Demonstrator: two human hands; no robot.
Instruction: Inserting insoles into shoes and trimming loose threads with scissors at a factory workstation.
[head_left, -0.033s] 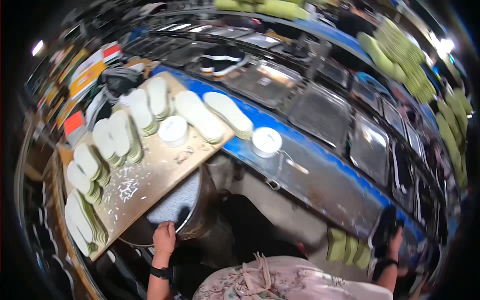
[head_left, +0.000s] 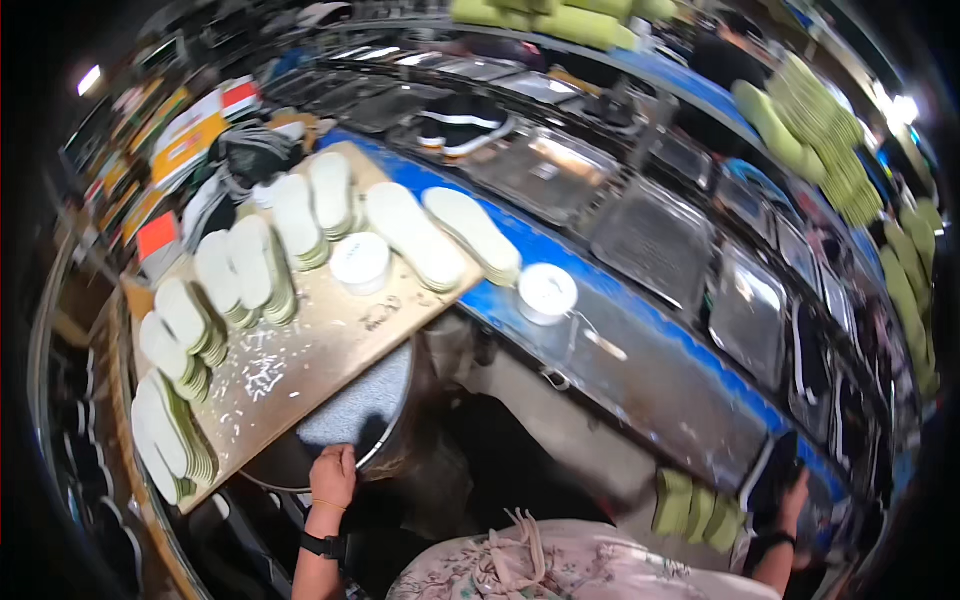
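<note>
My left hand (head_left: pixel 334 476) is closed at the near rim of a round drum (head_left: pixel 385 440) with a light grey speckled surface (head_left: pixel 352 408). What the fingers hold, if anything, is hidden. At the far right, my right hand (head_left: pixel 793 497) is wrapped round a black shoe (head_left: pixel 768 474) with a white sole edge, over the end of the metal bench. Stacks of pale insoles (head_left: pixel 258 262) with green undersides line the wooden board (head_left: pixel 300 375) to the left. A white round tub (head_left: pixel 360 262) stands among them.
On the blue-edged metal bench (head_left: pixel 640 385) sit another white tub (head_left: pixel 547 293) and a small pale stick (head_left: pixel 606 345). Metal trays (head_left: pixel 652 240) run behind it. Green insole stacks (head_left: pixel 690 510) lie below the bench. A person (head_left: pixel 728 55) is at the far back.
The whole view has shifted slightly, so the bench and board appear a little further right. My right hand still holds the shoe, and my left hand stays by the drum's rim.
</note>
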